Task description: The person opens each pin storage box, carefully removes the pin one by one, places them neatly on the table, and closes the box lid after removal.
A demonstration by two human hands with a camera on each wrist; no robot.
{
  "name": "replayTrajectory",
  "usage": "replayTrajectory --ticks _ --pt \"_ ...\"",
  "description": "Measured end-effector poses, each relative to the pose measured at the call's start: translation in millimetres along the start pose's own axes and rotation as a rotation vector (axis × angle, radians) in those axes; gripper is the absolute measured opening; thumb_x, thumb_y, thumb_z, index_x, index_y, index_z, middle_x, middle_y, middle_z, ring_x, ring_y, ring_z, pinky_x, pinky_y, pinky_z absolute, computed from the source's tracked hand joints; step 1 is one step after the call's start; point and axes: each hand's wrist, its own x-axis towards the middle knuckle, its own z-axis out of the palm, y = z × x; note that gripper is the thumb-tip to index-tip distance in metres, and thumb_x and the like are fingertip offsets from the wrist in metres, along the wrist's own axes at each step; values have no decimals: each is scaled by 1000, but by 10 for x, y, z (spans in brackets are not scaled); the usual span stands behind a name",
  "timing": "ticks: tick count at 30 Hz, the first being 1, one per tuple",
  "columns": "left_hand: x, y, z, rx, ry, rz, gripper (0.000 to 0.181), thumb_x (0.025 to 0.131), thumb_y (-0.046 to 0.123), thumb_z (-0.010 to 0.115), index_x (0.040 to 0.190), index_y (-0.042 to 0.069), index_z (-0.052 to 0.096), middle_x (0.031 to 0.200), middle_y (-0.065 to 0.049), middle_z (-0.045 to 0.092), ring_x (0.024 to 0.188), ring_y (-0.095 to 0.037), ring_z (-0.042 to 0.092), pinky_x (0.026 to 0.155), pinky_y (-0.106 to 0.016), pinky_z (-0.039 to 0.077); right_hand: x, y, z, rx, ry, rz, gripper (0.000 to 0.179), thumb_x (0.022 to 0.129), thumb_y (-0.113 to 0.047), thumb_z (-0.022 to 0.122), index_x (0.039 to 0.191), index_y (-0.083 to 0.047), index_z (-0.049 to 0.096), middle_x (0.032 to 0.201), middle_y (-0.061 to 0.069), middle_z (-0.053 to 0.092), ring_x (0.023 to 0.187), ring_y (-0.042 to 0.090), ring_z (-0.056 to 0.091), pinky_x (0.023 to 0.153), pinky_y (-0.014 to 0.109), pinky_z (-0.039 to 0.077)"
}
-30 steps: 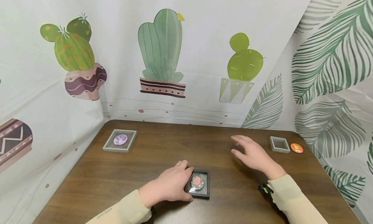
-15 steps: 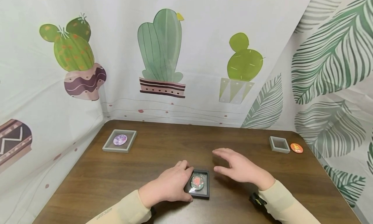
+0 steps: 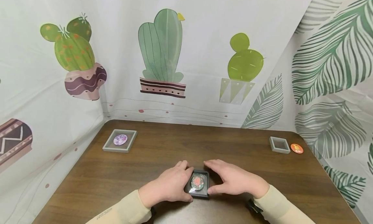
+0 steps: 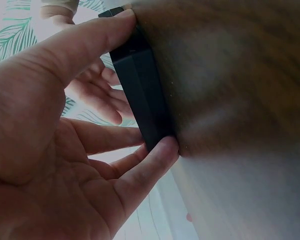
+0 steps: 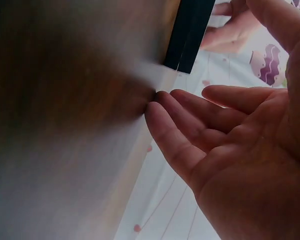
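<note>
While your left hand [image 3: 167, 185] pinches the black, square, rigid-looking frame [image 3: 208, 180] at its left side, thumb at the near corner and fingers towards the far one, your right hand [image 3: 237, 180] lies just beside the opposite side, fingers spread, gripping nothing. Cannot tell whether your right thumb touches the rim. Frame position: between your hands, apparently flat on the brown wood-grain table [image 3: 163, 138]. A glossy, clear window [image 3: 205, 189] shows a round green-and-red disc [image 3: 197, 183] at mid-frame.

Handling estimate: light; stiff at the rim, probably plastic. Window likely thin, slippery, easily smudged or dented. Suggested hold: outer rim, opposing sides, modest pressure; keep your fingertips off the window.

Well beyond your left hand, to its left: a pale grey, square frame [image 3: 115, 149] showing a round purple-and-white disc [image 3: 120, 139]. Beyond your right hand, to its right: a smaller grey, square frame [image 3: 281, 150], with a round orange disc bearing a yellow figure [image 3: 297, 148] just beside it.
</note>
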Motion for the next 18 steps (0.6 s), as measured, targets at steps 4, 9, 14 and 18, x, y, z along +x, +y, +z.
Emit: replayTrajectory --ticks 4,9,14,18 --pt "-1 2 -9 -4 -1 0 98 69 54 102 142 -3 69 125 -8 60 115 -20 60 89 -33 61 13 -66 31 -16 -5 -47 93 99 -60 80 162 2 51 160 12 58 147 25 56 119 48 50" --pt "-6 9 -21 -10 -7 -3 98 70 53 102 143 -3 68 126 -9 60 116 -20 60 89 -34 61 24 -129 77 -38 -6 -104 94 100 -61 79 161 5 52 158 11 59 146 22 55 119 44 49" --pt "-9 11 -27 -12 -8 -6 98 70 53 102 143 -3 68 127 -8 60 117 -20 60 89 -34 61 28 -187 128 -121 8 -104 95 98 -59 82 159 7 52 155 12 60 143 23 57 117 43 52" --pt "-8 7 -26 -20 -10 -4 97 70 52 102 143 -3 68 126 -8 60 116 -20 60 88 -33 61 23 -226 154 -185 18 -97 98 94 -60 85 159 7 53 153 11 60 140 23 59 114 42 54"
